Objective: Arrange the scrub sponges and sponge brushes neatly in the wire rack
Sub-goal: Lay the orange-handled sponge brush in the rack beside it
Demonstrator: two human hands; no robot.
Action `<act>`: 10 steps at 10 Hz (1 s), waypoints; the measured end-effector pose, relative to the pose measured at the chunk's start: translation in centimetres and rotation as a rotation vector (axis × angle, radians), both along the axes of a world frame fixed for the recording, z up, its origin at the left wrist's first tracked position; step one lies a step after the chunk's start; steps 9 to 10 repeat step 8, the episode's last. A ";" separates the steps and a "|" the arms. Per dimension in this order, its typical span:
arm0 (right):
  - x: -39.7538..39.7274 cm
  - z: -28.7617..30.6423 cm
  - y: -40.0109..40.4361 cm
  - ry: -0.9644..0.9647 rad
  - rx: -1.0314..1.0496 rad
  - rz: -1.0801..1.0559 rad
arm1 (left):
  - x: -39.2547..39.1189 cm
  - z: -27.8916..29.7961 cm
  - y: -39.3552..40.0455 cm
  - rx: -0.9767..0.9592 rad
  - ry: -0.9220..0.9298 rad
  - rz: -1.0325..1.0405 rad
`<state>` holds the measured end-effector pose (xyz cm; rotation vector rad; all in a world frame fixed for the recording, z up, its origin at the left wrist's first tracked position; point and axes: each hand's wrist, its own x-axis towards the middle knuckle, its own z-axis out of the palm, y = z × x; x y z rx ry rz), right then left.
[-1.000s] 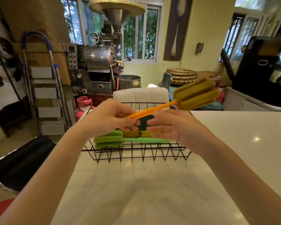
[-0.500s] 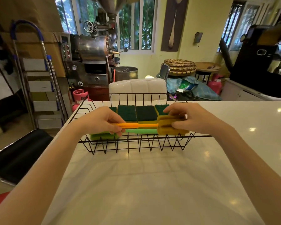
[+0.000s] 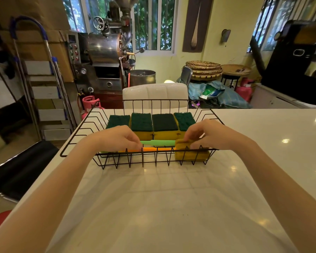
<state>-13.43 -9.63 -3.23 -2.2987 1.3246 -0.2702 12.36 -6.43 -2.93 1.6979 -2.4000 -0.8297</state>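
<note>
A black wire rack (image 3: 75,141) stands on the white counter. Several yellow scrub sponges with dark green tops (image 3: 164,123) sit side by side along its far side. An orange-handled sponge brush (image 3: 190,155) with an olive-yellow head lies along the rack's near wall. My left hand (image 3: 117,139) pinches its orange handle at the left. My right hand (image 3: 208,136) holds the top of its sponge head at the right. A green-handled sponge brush (image 3: 157,142) lies just behind it, its head hidden under my left hand.
The white counter (image 3: 162,207) spreads toward me and to the right. Behind its far edge stand a white padded chair (image 3: 154,94), a metal roasting machine (image 3: 104,57), a step ladder (image 3: 44,79) and a pink gas cylinder (image 3: 89,105). A black seat (image 3: 20,168) is at my left.
The orange brush came down from above the rack to lie flat along the near wall inside it. My right hand shifted from the handle to the sponge head.
</note>
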 end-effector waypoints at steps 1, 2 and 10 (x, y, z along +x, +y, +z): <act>0.2 -0.1 0.0 0.018 0.030 0.008 | -0.5 0.4 0.6 0.107 -0.008 0.085; 0.2 0.0 0.1 0.014 0.059 -0.017 | -0.8 0.6 0.9 0.169 -0.007 0.140; -1.2 7.7 6.0 -0.373 -0.220 0.070 | -0.8 3.2 2.1 -0.054 0.252 -0.023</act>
